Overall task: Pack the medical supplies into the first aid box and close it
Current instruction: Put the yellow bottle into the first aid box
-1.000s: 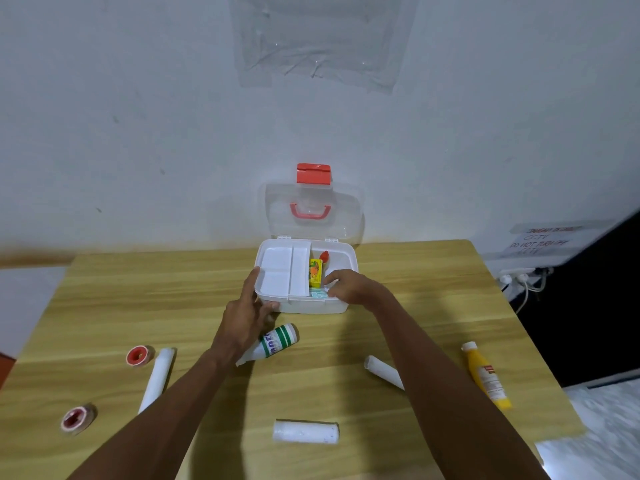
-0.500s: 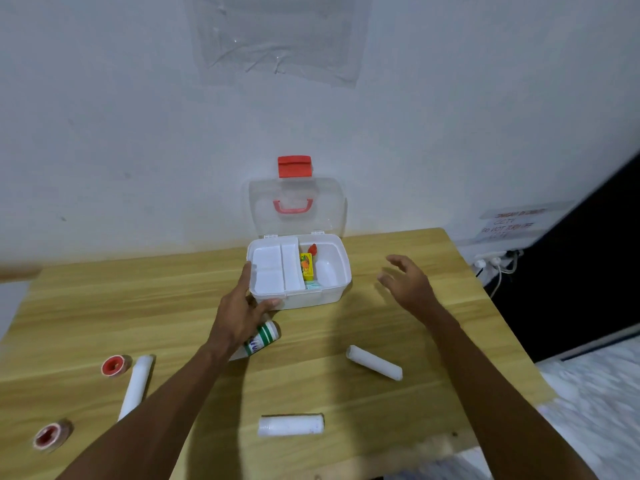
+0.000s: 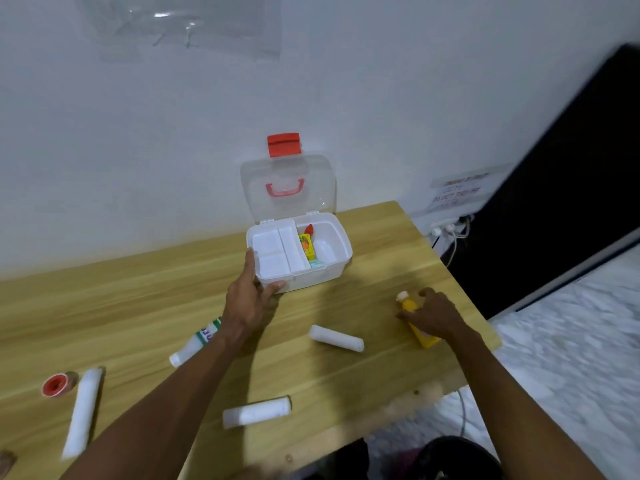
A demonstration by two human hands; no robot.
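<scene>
the first aid box (image 3: pixel 298 271) sits open on the wooden table (image 3: pixel 104 306) by the wall (image 3: pixel 138 150), clear lid (image 3: pixel 311 174) upright, a small yellow pack (image 3: pixel 306 247) in its right compartment. the left hand (image 3: pixel 247 303) holds the box's near left corner, thumb on the front wall, while the right hand (image 3: pixel 433 315) is curled over the yellow bottle (image 3: pixel 423 337) lying near the table's right edge, seemingly gripping it though blur hides the fingertips. three white bandage rolls (image 3: pixel 336 337) (image 3: pixel 256 412) (image 3: pixel 83 412), a red tape roll (image 3: pixel 55 385) and a green-striped white bottle (image 3: pixel 194 346) lie loose on the table nearer the person
</scene>
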